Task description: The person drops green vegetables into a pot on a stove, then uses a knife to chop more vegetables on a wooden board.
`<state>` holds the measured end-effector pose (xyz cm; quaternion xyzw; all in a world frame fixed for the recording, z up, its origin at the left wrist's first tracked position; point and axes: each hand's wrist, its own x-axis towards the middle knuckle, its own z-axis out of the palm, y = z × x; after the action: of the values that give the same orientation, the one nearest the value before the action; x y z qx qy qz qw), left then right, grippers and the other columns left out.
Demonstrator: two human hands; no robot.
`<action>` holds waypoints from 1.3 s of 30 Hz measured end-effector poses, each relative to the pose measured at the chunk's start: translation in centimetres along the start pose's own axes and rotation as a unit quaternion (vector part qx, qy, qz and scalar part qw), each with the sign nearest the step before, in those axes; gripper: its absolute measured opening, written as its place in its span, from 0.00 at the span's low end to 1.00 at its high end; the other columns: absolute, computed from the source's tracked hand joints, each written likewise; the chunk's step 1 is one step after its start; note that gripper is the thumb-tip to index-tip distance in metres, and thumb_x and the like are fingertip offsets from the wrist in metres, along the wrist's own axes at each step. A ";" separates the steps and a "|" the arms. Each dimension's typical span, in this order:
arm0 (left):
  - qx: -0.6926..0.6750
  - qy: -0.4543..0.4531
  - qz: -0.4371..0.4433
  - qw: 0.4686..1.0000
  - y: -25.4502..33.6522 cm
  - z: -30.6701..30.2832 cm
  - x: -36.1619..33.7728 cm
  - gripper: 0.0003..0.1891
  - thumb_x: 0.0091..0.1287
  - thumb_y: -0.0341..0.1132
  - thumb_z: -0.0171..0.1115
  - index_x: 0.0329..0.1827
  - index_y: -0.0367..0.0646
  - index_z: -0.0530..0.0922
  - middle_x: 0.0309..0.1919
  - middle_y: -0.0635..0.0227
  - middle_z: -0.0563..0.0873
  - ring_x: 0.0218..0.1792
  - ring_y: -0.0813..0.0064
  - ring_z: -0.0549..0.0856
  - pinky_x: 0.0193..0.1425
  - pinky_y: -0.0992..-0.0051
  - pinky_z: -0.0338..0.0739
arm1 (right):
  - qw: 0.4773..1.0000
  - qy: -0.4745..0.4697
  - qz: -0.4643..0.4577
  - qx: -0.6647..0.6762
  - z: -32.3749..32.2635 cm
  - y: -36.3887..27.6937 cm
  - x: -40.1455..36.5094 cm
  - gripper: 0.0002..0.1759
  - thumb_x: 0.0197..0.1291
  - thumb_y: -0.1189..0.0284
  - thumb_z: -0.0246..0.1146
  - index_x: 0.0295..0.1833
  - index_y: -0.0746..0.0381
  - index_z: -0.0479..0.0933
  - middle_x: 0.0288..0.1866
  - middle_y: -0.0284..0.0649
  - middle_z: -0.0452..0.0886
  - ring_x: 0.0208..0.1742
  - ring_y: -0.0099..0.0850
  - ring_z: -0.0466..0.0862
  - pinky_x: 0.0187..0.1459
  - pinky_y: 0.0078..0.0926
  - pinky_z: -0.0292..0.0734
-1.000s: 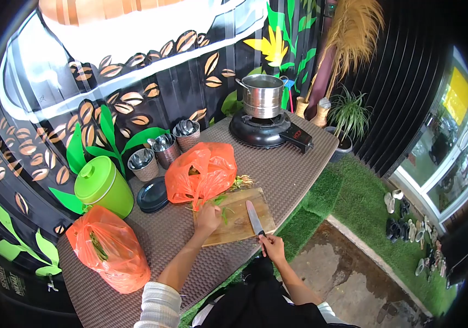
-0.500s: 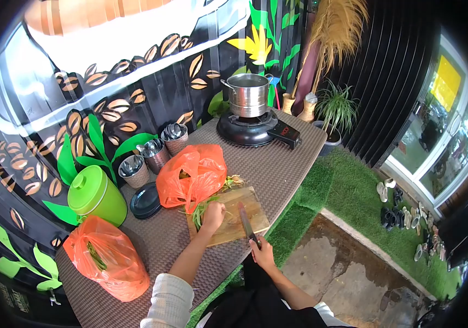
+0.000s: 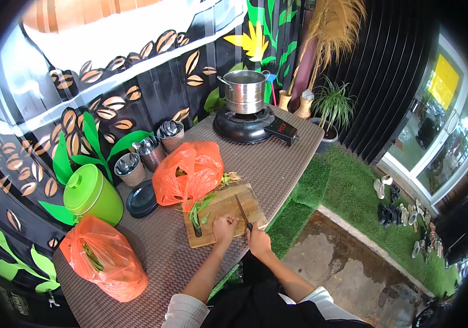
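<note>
My right hand (image 3: 258, 240) grips the dark handle of a kitchen knife (image 3: 241, 209), whose blade points away from me over the right part of a wooden cutting board (image 3: 212, 238). Close beside it, my left hand (image 3: 224, 228) is closed low over the board; whatever its fingers hold, if anything, is too small to make out. Green leaves (image 3: 200, 210) lie on the board's left part. Behind the board an orange plastic bag (image 3: 189, 169) bulges, and a bunch of stems with pale root ends (image 3: 230, 178) shows at its right side.
Another orange bag (image 3: 108, 265) stands at the table's left, near a green lidded container (image 3: 94, 194). Dark plates (image 3: 142, 200) and cutlery cups (image 3: 130, 169) sit behind. A metal pot (image 3: 245, 90) rests on a portable stove (image 3: 245, 126) at the far end.
My left hand has moved right and toward me, off the leaves, to beside the knife. The knife hand has shifted slightly; the blade still lies over the board.
</note>
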<state>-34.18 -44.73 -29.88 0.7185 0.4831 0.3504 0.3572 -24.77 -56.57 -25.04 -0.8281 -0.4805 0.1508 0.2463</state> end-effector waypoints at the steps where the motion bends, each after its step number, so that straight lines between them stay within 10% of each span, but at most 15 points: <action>1: 0.029 0.023 0.028 0.999 0.1 0.3 -0.2 0.10 0.53 0.38 0.71 0.28 0.40 0.84 0.24 0.63 0.86 0.32 0.61 0.84 0.39 0.66 0.79 | 1.000 -0.009 0.007 -0.011 0.1 0.0 0.3 0.16 0.68 0.63 0.53 0.48 0.66 0.63 0.29 0.60 0.81 0.33 0.59 0.82 0.35 0.55 0.78; 39: 0.057 0.090 0.095 0.990 2.1 -0.4 -1.8 0.06 0.54 0.33 0.71 0.25 0.43 0.81 0.23 0.70 0.81 0.33 0.65 0.78 0.41 0.66 0.74 | 0.994 -0.082 -0.062 -0.030 -1.3 -0.5 2.9 0.14 0.70 0.64 0.48 0.48 0.66 0.63 0.32 0.60 0.82 0.36 0.58 0.84 0.36 0.55 0.78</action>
<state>-34.09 -46.93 -28.20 0.7459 0.4618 0.4178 0.2362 -23.10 -54.21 -23.68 -0.7885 -0.5540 0.1879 0.1898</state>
